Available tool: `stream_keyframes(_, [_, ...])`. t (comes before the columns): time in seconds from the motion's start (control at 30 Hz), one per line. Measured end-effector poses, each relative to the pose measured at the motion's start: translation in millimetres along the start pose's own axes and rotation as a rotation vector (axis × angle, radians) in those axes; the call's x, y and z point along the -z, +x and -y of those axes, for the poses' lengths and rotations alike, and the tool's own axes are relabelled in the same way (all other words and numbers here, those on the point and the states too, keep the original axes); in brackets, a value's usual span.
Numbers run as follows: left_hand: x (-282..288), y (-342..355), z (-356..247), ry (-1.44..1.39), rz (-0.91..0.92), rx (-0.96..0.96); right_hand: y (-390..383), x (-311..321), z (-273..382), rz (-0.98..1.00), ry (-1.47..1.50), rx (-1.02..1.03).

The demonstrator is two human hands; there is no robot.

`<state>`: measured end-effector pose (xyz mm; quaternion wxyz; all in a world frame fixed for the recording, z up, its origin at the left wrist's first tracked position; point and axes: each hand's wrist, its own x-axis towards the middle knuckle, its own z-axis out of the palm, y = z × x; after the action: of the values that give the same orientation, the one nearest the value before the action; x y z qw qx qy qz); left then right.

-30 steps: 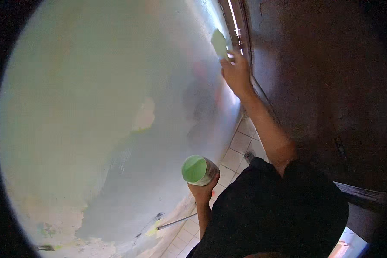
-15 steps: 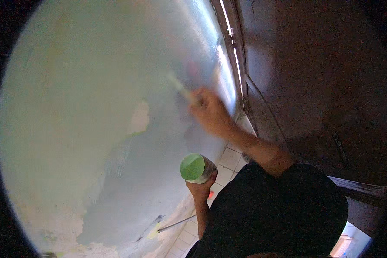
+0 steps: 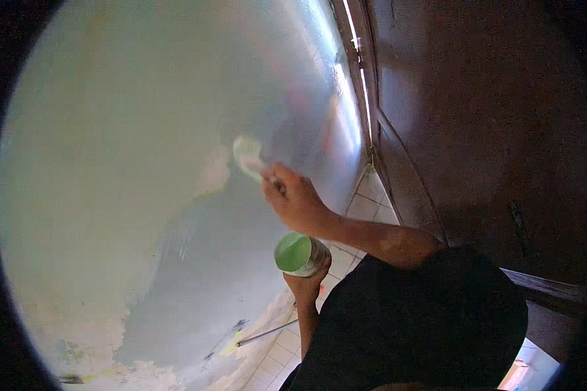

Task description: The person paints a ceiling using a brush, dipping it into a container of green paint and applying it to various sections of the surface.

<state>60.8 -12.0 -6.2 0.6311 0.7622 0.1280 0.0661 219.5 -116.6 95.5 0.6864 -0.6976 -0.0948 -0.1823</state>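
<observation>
A cylindrical can of pale green paint is held low at the centre by my left hand, fingers wrapped round its side. My right hand grips a paintbrush whose bristles carry pale green and are blurred by motion, at the wall above the can. The wall is patchy: pale green over much of it, grey lower down, cream and flaking near the bottom. Whether the bristles touch it I cannot tell.
A dark brown wooden door or panel fills the right, with a thin bright gap along its frame. White tiled floor shows below the wall. A thin rod or pipe lies near the wall's foot.
My right hand with the brush has swept down and to the left, from beside the door frame to the middle of the wall. My left hand and the can have barely moved.
</observation>
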Motion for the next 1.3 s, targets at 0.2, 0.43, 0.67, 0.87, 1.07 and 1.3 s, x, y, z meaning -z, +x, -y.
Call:
stream_keyframes(0.2, [4, -6, -2, 0.102, -0.015, -0.067, 73, 66, -16, -0.169, 0.021, -0.201])
stream_keyframes(0.43, [-4, -7, -3, 0.052, -0.067, -0.074, 119, 7, -55, -0.397, -0.322, 0.085])
stream_keyframes(0.67, [0, 0, 3, 0.026, -0.058, -0.048, -19, 15, -19, 0.302, 0.268, -0.186])
stream_keyframes(0.87, [0, -9, -6, 0.033, -0.049, -0.061, 148, 92, -70, -0.291, 0.142, -0.392])
stream_keyframes(1.07, [2, -5, 11, 0.140, -0.070, -0.117, 168, 45, -114, -0.335, -0.239, -0.096])
stream_keyframes(1.3, [9, -2, 12, 0.035, -0.045, -0.070, -14, -2, -32, 0.096, 0.115, -0.178])
